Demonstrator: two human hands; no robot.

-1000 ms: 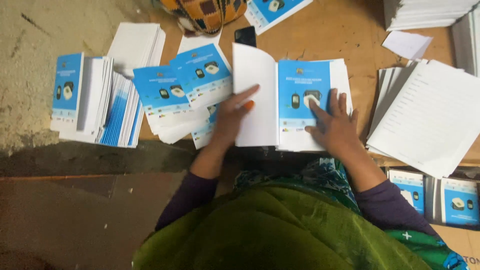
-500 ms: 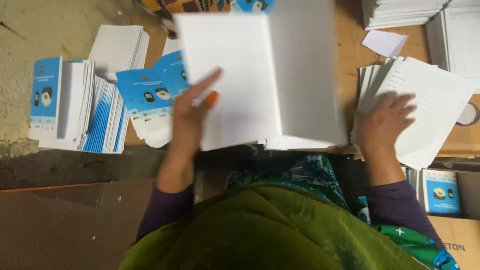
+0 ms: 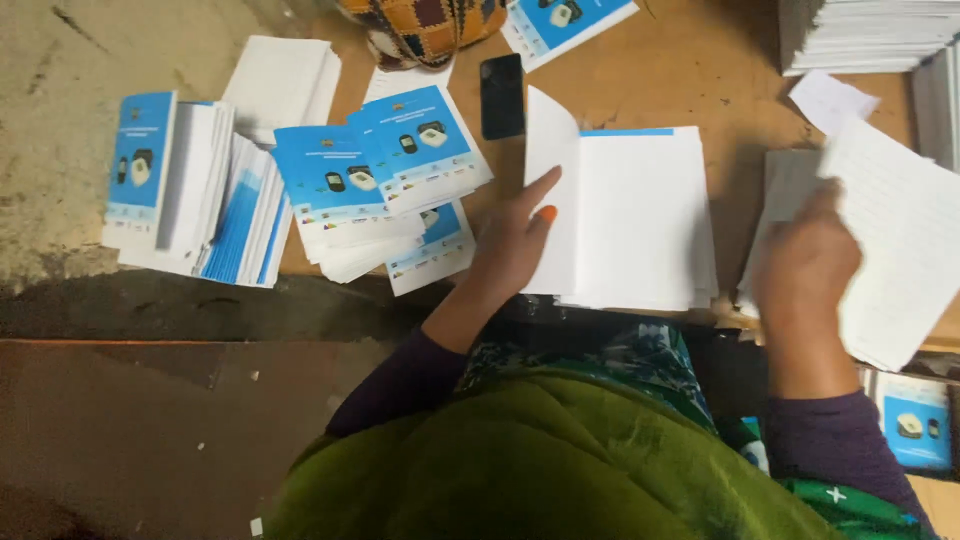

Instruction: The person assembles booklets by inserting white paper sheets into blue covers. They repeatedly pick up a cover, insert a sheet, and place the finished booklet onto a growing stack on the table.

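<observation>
1. Left hand (image 3: 510, 240) laid flat, fingers spread, on the left edge of the open white booklet (image 3: 630, 215), index finger stretched up along the raised left leaf.
2. Open white booklet centred on the wooden surface (image 3: 700, 70), atop a low pile of similar sheets, a blue strip showing along its top edge.
3. Right hand (image 3: 805, 260) lifted at the right, blurred, curled on the edge of a lined white sheet (image 3: 895, 245) held tilted above the right-hand paper pile (image 3: 785, 185); exact grip unclear.
4. Blue-covered booklets (image 3: 385, 160) fanned out just left of the left hand; further stacks (image 3: 190, 190) beyond, overhanging the surface edge.
5. Black phone (image 3: 502, 96) lying above the open booklet, near a patterned woven bag (image 3: 425, 25).
6. White stacks (image 3: 860, 35) at top right.
</observation>
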